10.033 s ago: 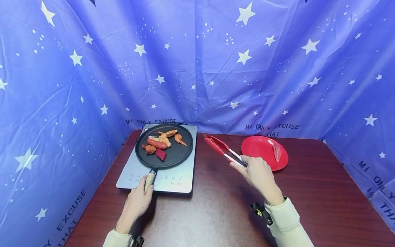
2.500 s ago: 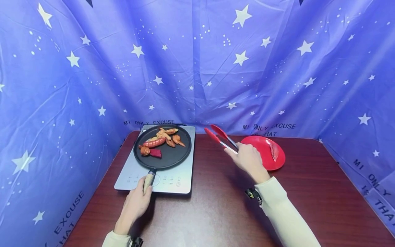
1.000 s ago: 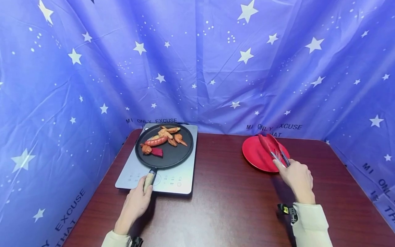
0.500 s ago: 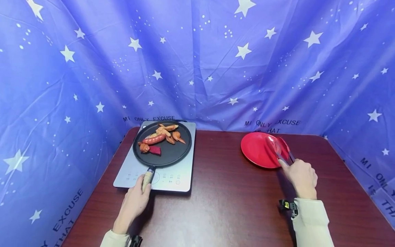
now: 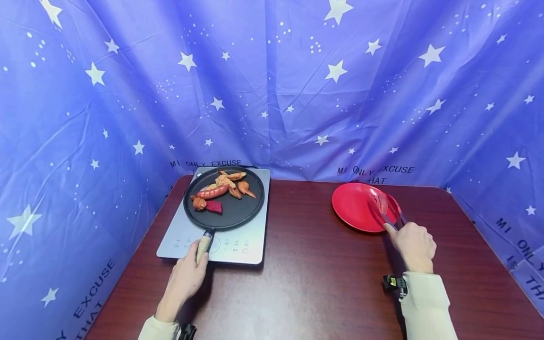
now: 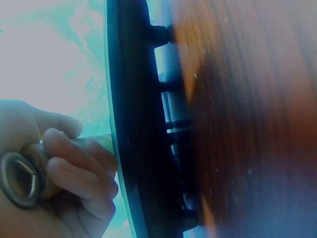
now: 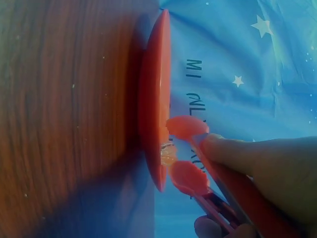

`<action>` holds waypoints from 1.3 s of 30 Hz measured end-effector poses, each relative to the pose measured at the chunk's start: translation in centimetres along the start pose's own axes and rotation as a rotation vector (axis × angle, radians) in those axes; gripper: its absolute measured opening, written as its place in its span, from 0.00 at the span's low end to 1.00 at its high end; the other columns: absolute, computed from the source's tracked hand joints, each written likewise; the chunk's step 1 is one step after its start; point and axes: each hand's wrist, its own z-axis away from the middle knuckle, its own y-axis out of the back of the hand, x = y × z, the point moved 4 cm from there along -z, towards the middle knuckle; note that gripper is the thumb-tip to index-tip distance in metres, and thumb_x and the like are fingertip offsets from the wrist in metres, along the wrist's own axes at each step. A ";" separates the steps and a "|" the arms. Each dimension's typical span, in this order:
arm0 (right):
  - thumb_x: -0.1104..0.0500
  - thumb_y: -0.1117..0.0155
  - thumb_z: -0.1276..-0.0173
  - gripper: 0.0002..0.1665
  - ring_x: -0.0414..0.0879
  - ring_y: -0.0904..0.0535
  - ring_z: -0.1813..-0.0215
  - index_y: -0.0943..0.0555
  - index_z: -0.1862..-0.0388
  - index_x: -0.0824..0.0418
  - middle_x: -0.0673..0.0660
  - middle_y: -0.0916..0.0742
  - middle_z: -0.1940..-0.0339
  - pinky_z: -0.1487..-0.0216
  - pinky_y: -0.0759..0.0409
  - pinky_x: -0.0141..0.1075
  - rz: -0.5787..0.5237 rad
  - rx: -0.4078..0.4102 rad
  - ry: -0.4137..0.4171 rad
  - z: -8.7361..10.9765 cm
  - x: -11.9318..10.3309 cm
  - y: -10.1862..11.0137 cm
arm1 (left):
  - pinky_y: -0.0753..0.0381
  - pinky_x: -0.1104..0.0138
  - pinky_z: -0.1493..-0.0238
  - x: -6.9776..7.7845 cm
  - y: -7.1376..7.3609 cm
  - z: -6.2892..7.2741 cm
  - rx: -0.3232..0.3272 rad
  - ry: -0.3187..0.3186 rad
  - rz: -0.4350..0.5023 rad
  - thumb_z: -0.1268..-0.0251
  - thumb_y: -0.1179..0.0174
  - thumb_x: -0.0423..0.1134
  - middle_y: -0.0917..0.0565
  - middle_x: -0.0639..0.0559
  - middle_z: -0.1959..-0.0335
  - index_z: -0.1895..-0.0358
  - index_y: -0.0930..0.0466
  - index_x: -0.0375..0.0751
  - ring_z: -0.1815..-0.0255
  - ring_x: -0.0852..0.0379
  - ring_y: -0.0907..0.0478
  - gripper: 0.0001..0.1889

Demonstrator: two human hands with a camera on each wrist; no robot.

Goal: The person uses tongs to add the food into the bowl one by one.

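Observation:
My left hand (image 5: 184, 281) grips the pale handle (image 5: 204, 249) of a black flat frying pan (image 5: 242, 215); the left wrist view shows the fingers curled round its ringed end. In the pan lie a scored sausage (image 5: 212, 191), a dark red piece (image 5: 214, 207), a chicken wing (image 5: 245, 188) and several other fried-looking pieces. At the right, my right hand (image 5: 412, 245) holds red-tipped tongs (image 7: 189, 177) over a red plate (image 5: 350, 205). The tongs' tips stand apart, one on each side of a pale, reddish food piece (image 7: 168, 154) on the plate.
The pan stands on a silver induction cooker (image 5: 170, 241) at the table's back left. A dark red wooden table (image 5: 306, 283) lies between cooker and plate. A blue starry curtain (image 5: 297, 94) hangs behind and at both sides.
From the middle of the table, my right hand has carried the tongs right and down onto the plate. A brown piece seen between the tongs 10 seconds ago is gone from them. The left hand keeps its grip.

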 end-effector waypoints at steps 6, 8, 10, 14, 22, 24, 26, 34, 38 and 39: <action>0.37 0.39 0.40 0.41 0.69 0.25 0.72 0.24 0.69 0.81 0.77 0.23 0.74 0.75 0.28 0.52 0.032 -0.049 0.000 -0.2 -0.1 -0.3 | 0.29 0.51 0.74 -0.1 0.0 0.1 -0.003 0.010 -0.002 0.31 0.50 0.43 0.20 0.37 0.67 0.34 0.37 0.42 0.73 0.45 0.23 0.24; 0.38 0.39 0.40 0.41 0.68 0.25 0.72 0.24 0.68 0.81 0.77 0.23 0.74 0.75 0.28 0.52 0.036 -0.060 -0.001 -0.2 -0.1 -0.4 | 0.29 0.51 0.74 -0.1 -0.1 0.0 -0.003 0.010 -0.003 0.31 0.50 0.43 0.20 0.37 0.68 0.34 0.37 0.42 0.73 0.45 0.23 0.24; 0.38 0.39 0.40 0.40 0.68 0.25 0.73 0.24 0.69 0.80 0.77 0.23 0.75 0.76 0.27 0.52 0.040 -0.066 0.002 -0.2 -0.2 -0.4 | 0.29 0.51 0.74 0.0 0.0 0.0 -0.002 0.008 -0.003 0.31 0.50 0.43 0.20 0.38 0.69 0.34 0.37 0.42 0.74 0.45 0.24 0.24; 0.39 0.38 0.40 0.38 0.68 0.25 0.74 0.24 0.71 0.79 0.77 0.23 0.75 0.77 0.27 0.52 0.043 -0.066 0.020 -0.2 -0.5 -0.4 | 0.29 0.51 0.74 0.0 0.0 0.0 0.001 0.007 -0.003 0.31 0.50 0.43 0.20 0.38 0.70 0.34 0.37 0.41 0.74 0.46 0.24 0.24; 0.38 0.38 0.40 0.39 0.67 0.25 0.74 0.24 0.70 0.79 0.76 0.23 0.76 0.78 0.28 0.51 0.049 -0.103 0.013 0.0 -0.5 0.1 | 0.29 0.51 0.74 0.0 0.0 0.0 -0.001 0.007 -0.001 0.31 0.50 0.44 0.20 0.38 0.69 0.34 0.37 0.42 0.74 0.46 0.24 0.25; 0.38 0.39 0.40 0.39 0.67 0.25 0.73 0.24 0.69 0.79 0.76 0.23 0.75 0.78 0.28 0.51 0.054 -0.105 0.022 0.0 -0.5 0.2 | 0.29 0.51 0.74 0.0 0.0 0.0 0.001 0.007 -0.002 0.31 0.50 0.44 0.21 0.38 0.69 0.34 0.37 0.42 0.74 0.46 0.24 0.24; 0.39 0.39 0.39 0.38 0.67 0.25 0.73 0.23 0.70 0.79 0.75 0.23 0.76 0.78 0.27 0.51 0.054 -0.104 0.034 0.0 -0.5 0.3 | 0.29 0.51 0.74 0.0 0.0 0.0 0.004 0.006 -0.004 0.31 0.50 0.44 0.21 0.38 0.69 0.34 0.37 0.42 0.74 0.46 0.24 0.24; 0.37 0.40 0.39 0.36 0.64 0.26 0.74 0.22 0.75 0.73 0.71 0.23 0.78 0.77 0.27 0.50 0.038 -0.118 0.073 0.1 -0.4 0.2 | 0.29 0.52 0.74 0.0 0.0 0.1 0.001 0.011 -0.001 0.31 0.50 0.44 0.21 0.39 0.70 0.34 0.37 0.42 0.75 0.47 0.25 0.24; 0.33 0.42 0.39 0.38 0.65 0.25 0.72 0.21 0.70 0.71 0.72 0.22 0.75 0.76 0.28 0.50 0.019 -0.124 0.089 -0.1 -0.4 0.0 | 0.30 0.53 0.75 0.0 0.0 0.1 -0.003 0.015 -0.002 0.30 0.50 0.44 0.22 0.40 0.71 0.33 0.37 0.42 0.75 0.48 0.26 0.25; 0.32 0.43 0.39 0.38 0.66 0.25 0.71 0.20 0.68 0.70 0.72 0.22 0.74 0.76 0.28 0.51 0.013 -0.129 0.091 -0.1 -0.4 -0.1 | 0.30 0.53 0.75 0.0 0.0 0.1 -0.004 0.016 -0.002 0.30 0.50 0.44 0.22 0.40 0.71 0.33 0.37 0.42 0.76 0.48 0.26 0.25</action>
